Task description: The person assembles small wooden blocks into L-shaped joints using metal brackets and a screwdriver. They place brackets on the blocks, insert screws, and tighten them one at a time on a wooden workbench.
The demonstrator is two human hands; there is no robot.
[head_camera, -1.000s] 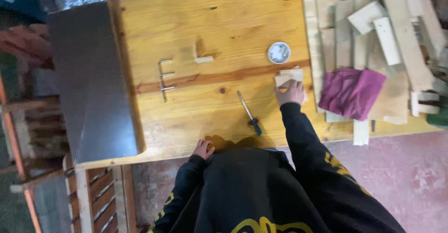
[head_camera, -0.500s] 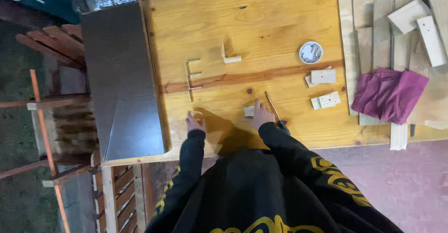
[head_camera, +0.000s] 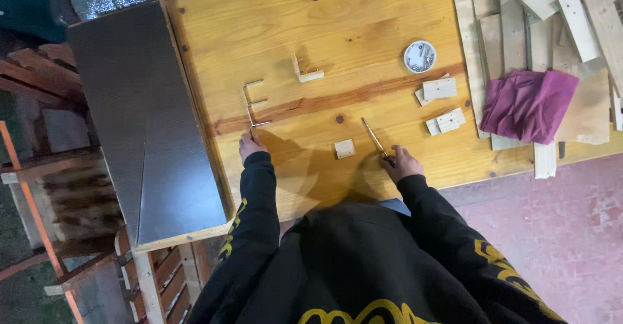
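Two hands spread apart on a pale pine worktable (head_camera: 363, 12), seen from above the head.

Since half a second ago the view has shifted so the table sits further left, and the left hand (head_camera: 250, 147) has slid outward to the thin, comb-shaped metal bracket (head_camera: 252, 106), fingers closed at its lower tip (whether it truly pinches it, I cannot tell). The right hand (head_camera: 402, 163) grips the dark handle of a slim screwdriver (head_camera: 375, 138), shaft angled up-left. A small square wooden block (head_camera: 344, 149) lies between the hands, touching neither. A crumpled magenta cloth (head_camera: 527, 103) rests on planks to the right.
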